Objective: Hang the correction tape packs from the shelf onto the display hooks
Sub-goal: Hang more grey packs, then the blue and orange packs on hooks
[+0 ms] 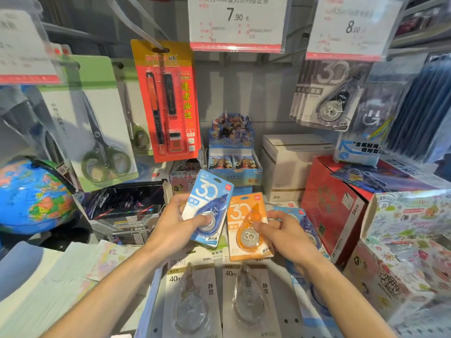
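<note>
My left hand (174, 222) grips a blue correction tape pack (210, 198) marked "30", held tilted above the shelf. My right hand (284, 231) holds an orange correction tape pack (241, 215) upright beside it, thumb on its front. Behind the right hand lies another blue pack (308, 224), partly hidden. Two grey "40m" correction tape packs (195, 293) lie flat on the shelf below my hands. Grey "30" packs (327, 96) hang on a display hook at the upper right. The space under the 7.90 price tag (236, 20) shows bare back panel; its hook is not visible.
Scissors packs (95, 123) and a red pen pack (168, 101) hang at the left. A globe (34, 196) stands at the far left. Card boxes (234, 154), a white box (290, 162) and a red box (336, 206) crowd the shelf behind my hands.
</note>
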### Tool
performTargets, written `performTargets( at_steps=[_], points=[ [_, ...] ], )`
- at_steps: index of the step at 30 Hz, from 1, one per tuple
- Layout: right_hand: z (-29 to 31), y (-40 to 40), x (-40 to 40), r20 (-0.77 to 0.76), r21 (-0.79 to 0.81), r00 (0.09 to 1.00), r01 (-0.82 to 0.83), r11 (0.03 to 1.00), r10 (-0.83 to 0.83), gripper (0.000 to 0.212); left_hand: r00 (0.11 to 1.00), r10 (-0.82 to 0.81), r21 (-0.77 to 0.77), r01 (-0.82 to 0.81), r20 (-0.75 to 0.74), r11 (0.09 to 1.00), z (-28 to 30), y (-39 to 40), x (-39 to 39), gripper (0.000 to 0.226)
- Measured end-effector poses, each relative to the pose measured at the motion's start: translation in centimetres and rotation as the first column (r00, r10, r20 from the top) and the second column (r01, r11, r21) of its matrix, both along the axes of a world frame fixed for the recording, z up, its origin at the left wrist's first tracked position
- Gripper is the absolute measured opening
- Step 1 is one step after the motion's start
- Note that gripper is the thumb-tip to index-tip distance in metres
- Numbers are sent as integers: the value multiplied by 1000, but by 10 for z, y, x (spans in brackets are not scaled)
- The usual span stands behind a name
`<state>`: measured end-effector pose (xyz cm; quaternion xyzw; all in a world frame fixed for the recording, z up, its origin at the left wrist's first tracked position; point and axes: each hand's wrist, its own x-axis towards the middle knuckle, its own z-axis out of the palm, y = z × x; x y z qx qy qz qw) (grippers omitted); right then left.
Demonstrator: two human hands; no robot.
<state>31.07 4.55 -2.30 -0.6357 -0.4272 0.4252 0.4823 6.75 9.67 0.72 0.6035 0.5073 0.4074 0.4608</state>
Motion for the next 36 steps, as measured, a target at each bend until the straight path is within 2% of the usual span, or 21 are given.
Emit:
performTargets(
  at_steps=[7,18,25,32,36],
  points=[
    [42,-27,-3,23,148,1000,-21,989,18,25,986,-3,89,-12,166,996,16,-14,-7,50],
    [96,-99,2,105,356,994,-15,934,-24,29,929,-126,211,53,347,976,52,-67,-7,45],
    [122,-134,29,115,457,993,-29,889,-27,28,905,-213,281,110,369,953,77,-98,18,47],
    [154,-155,98,137,537,991,-83,840,11,26,902,-211,373,60,377,926,105,-133,80,60],
    [170,-160,147,174,583,983,-143,800,48,25,922,-145,414,-18,358,910,120,-150,124,49]
  ],
)
